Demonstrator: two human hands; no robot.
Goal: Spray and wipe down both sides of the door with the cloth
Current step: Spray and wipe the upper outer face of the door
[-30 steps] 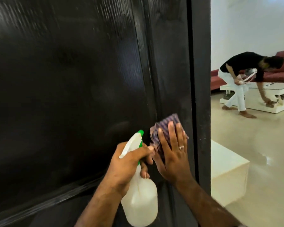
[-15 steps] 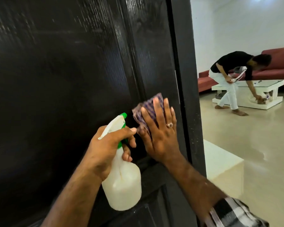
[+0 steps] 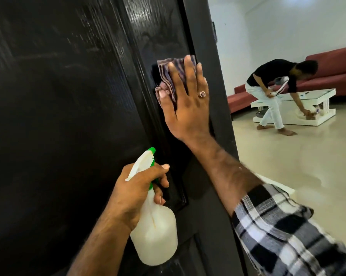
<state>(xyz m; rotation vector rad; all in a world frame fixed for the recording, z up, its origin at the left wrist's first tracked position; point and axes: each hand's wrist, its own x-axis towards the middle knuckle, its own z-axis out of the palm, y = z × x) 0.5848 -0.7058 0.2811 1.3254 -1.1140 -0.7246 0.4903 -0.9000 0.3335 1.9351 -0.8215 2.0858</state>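
A glossy black panelled door (image 3: 68, 116) fills the left and middle of the view, its edge running down on the right. My right hand (image 3: 186, 102) lies flat with straight fingers and presses a striped purple cloth (image 3: 168, 76) against the door's right stile, near the edge. Lower down, my left hand (image 3: 140, 188) grips the neck of a white spray bottle (image 3: 154, 236) with a green trigger and nozzle; the bottle hangs close to the door surface. Wet streaks show on the door above the cloth.
Beyond the door edge lies a beige tiled floor (image 3: 297, 166). Another person (image 3: 271, 92) bends over a white coffee table (image 3: 307, 100) in front of a red sofa (image 3: 331, 64). A white block is partly hidden behind my right sleeve.
My right hand has slid the cloth upward along the door's right stile. My left hand with the bottle has stayed low, so the hands are now further apart.
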